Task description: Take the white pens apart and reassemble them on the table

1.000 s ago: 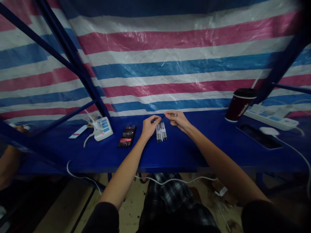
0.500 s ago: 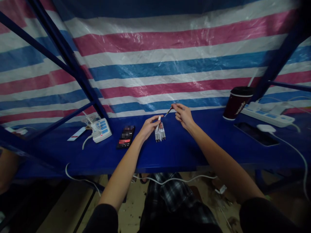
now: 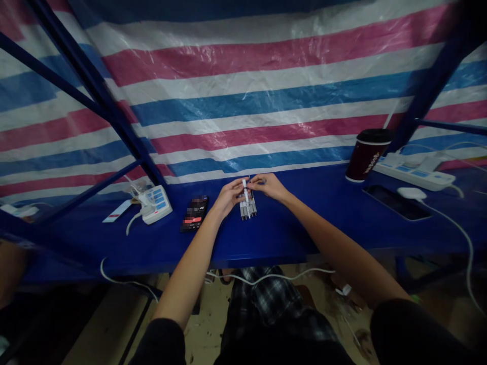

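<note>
The blue bench (image 3: 292,230) carries a row of pens (image 3: 252,208) at mid-length, nearer the back edge than the front. Leftward lie a lit phone (image 3: 194,214), a power strip (image 3: 159,204) and a pale phone (image 3: 116,211). Near the back edge, rightward, stand a cup (image 3: 367,156) and a second strip (image 3: 414,173), a dark phone (image 3: 395,203) before them.

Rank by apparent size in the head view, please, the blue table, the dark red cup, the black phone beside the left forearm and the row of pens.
1. Blue table
2. Dark red cup
3. Black phone
4. Row of pens, smallest though partly covered
</note>
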The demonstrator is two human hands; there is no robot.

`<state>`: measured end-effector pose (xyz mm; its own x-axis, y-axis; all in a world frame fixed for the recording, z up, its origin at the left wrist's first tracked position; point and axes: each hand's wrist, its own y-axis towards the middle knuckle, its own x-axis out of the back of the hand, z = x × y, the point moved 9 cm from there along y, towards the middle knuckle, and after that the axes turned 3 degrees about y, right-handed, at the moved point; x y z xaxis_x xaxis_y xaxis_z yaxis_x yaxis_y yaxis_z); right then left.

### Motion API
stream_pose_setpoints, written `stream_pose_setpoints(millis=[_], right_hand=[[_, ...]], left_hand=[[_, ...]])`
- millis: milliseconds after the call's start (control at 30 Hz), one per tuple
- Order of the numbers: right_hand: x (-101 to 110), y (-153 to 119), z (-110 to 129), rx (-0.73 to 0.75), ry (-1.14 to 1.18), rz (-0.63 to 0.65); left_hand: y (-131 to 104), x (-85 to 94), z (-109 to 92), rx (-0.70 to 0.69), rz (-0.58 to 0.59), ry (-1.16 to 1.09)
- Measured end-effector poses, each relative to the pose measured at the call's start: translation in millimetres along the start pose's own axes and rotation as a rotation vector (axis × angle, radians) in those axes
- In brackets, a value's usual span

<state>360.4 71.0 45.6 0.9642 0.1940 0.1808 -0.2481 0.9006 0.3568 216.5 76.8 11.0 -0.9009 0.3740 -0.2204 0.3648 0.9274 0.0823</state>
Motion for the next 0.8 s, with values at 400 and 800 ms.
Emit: stream_pose_setpoints(millis=[400, 800], right_hand=[[1.3, 0.1, -1.4, -0.014, -0.037, -0.001], [0.4, -0.8, -9.7, -0.035, 0.016, 0.003]], left_hand=[[-0.9, -3.3, 1.7, 0.003, 0.043, 0.022], [-3.1, -5.0, 1.8, 0.024, 0.032, 0.018]])
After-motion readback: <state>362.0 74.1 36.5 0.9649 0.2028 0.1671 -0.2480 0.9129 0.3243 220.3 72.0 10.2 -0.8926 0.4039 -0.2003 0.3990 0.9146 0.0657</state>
